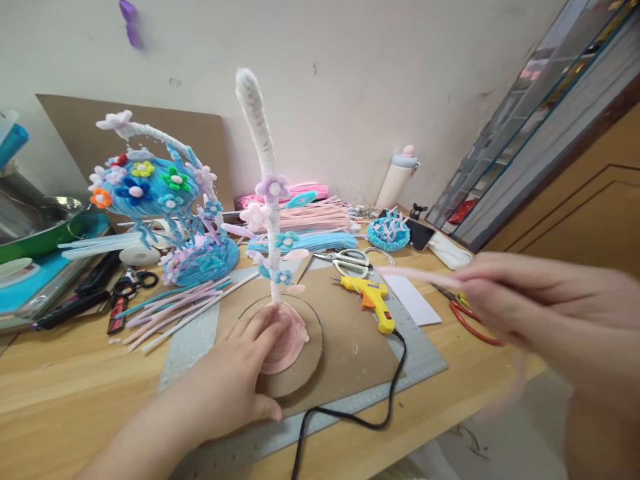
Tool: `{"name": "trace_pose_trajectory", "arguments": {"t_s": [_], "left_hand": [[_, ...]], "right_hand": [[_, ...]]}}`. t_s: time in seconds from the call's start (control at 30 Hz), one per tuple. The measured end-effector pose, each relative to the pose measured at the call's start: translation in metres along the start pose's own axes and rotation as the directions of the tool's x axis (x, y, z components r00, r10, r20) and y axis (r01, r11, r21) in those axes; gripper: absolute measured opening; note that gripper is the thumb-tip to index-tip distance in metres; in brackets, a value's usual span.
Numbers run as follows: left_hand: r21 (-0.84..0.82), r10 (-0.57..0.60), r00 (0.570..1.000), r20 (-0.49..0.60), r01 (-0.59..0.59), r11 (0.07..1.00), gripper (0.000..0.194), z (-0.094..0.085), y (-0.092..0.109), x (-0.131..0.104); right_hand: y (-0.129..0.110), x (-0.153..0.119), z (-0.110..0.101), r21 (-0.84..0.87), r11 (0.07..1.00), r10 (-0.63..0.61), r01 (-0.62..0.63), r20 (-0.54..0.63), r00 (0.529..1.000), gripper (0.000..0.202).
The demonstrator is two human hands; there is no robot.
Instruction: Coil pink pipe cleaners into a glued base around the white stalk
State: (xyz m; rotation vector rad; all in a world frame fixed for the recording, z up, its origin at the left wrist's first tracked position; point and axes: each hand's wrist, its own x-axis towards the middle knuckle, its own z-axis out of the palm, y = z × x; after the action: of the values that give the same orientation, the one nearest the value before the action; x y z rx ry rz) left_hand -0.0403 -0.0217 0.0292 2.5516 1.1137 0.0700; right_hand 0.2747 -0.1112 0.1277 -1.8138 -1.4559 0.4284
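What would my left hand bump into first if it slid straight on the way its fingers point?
Most likely the white stem, near its base, just ahead of your left hand; whether they already touch is unclear.

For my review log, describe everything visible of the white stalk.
The white stalk looks fuzzy, like wrapped pipe cleaner. It stands roughly upright, its rounded top leaning picture-left. Purple, pink and blue flowers and leaf-like loops dress its lower half. Its foot meets the pink coiled disc; the left hand lies close, contact unclear.
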Motion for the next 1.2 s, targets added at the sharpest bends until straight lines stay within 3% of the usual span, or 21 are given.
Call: {"name": "trace_pose_trajectory", "arguments": {"t_s": [0.13, 0.23, 0.37, 0.47, 0.57, 0.73, 0.9, 1.2], "left_hand": [[0.134, -0.079, 0.997, -0.012, 0.079, 0.988, 0.104, 0.003, 0.013, 0.003], [0.229, -0.129, 0.991, -0.034, 0.133, 0.964, 0.1, 0.004, 0.029, 0.007], [0.336, -0.187, 0.98, -0.066, 0.198, 0.921, 0.096, 0.013, 0.047, 0.005], [0.382, -0.176, 0.976, -0.129, 0.213, 0.899, 0.086, 0.023, 0.05, 0.001], [0.374, -0.11, 0.971, -0.213, 0.185, 0.909, 0.057, 0.028, 0.045, 0.003], [0.215, 0.025, 0.937, -0.348, 0.054, 0.975, 0.025, 0.029, 0.029, 0.015], [-0.016, -0.016, 0.934, -0.358, 0.011, 1.0, 0.016, 0.028, 0.021, 0.022], [-0.058, -0.001, 0.933, -0.361, -0.021, 0.998, 0.019, 0.028, 0.018, 0.024]], "right_hand": [[0.022, 0.008, 0.056, -0.131, 0.954, -0.224, 0.271, 0.294, 0.929, 0.023], [0.029, 0.018, 0.095, -0.104, 0.948, -0.243, 0.3, 0.372, 0.896, 0.029], [0.029, 0.027, 0.125, -0.08, 0.943, -0.268, 0.324, 0.394, 0.879, 0.038], [0.029, 0.03, 0.137, -0.065, 0.936, -0.297, 0.347, 0.387, 0.873, 0.035], [0.029, 0.032, 0.142, -0.041, 0.941, -0.292, 0.336, 0.404, 0.867, 0.024], [0.027, 0.034, 0.14, -0.055, 0.964, -0.216, 0.26, 0.407, 0.888, 0.019], [0.036, 0.029, 0.148, 0.041, 0.994, -0.112, 0.105, 0.467, 0.877, 0.016], [0.044, 0.018, 0.17, 0.181, 0.98, -0.005, -0.081, 0.429, 0.903, 0.015]]}}
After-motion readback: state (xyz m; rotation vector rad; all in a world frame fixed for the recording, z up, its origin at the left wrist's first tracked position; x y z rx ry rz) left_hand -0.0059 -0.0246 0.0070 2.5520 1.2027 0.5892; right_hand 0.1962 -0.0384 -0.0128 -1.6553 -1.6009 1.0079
